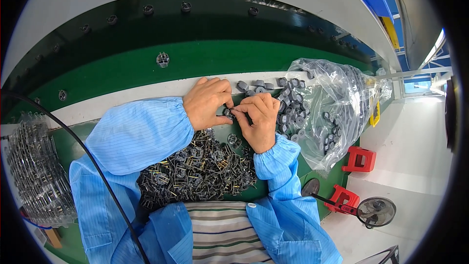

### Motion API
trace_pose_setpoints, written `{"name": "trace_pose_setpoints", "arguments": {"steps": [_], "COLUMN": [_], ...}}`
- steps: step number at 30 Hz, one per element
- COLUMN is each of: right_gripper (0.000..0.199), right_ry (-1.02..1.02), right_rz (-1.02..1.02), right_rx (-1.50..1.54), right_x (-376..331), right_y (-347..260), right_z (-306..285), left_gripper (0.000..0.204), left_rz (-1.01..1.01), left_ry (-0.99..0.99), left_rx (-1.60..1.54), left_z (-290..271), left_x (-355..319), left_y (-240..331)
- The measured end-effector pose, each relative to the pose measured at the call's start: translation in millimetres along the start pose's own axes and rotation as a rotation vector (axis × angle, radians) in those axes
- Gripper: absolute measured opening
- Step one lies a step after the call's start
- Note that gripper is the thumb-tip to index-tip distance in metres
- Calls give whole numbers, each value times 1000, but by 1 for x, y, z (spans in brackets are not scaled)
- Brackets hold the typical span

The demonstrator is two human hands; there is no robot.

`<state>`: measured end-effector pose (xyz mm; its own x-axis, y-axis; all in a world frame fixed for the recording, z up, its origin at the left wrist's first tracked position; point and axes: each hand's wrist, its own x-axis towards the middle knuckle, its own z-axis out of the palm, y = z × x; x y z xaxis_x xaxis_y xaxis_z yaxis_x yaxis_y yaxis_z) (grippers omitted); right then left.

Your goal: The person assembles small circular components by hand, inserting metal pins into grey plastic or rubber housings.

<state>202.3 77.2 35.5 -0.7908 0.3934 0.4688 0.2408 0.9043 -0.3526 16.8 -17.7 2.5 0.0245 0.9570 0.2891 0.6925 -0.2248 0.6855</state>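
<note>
Over the worktop (262, 191), my left fingers (222, 121) and right fingers (245, 109) pinched one part (228, 114), likely for steadiness, a heap (195, 171) beside them.

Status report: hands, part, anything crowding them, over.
Left hand pinching small dark part; right hand at its edge. Pile of pronged parts just below. Grey round pieces, clear plastic bag to the right.

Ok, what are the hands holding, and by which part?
A small dark round component, held at its edge by the left hand. The right hand is at its right side; that exact grip is too small to tell.
</note>
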Motion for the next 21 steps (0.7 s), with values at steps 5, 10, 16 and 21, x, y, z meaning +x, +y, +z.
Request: {"name": "trace_pose_setpoints", "arguments": {"steps": [5,10,16,21], "right_gripper": [17,17,16,17], "right_ry": [-35,-45,5,-30], "right_rz": [92,112,37,119], "right_rx": [98,92,-57,75], "right_x": [-2,0,-2,-3], "right_y": [3,1,-6,2], "right_z": [0,-1,3,1], "left_gripper": [42,42,40,41], "left_rz": [-3,-8,-16,3], "left_ry": [-6,-11,-18,12], "left_rx": [-1,6,10,9], "left_z": [1,0,-1,2], "left_x": [-1,-1,0,0], "left_y": [-1,1,1,0]}}
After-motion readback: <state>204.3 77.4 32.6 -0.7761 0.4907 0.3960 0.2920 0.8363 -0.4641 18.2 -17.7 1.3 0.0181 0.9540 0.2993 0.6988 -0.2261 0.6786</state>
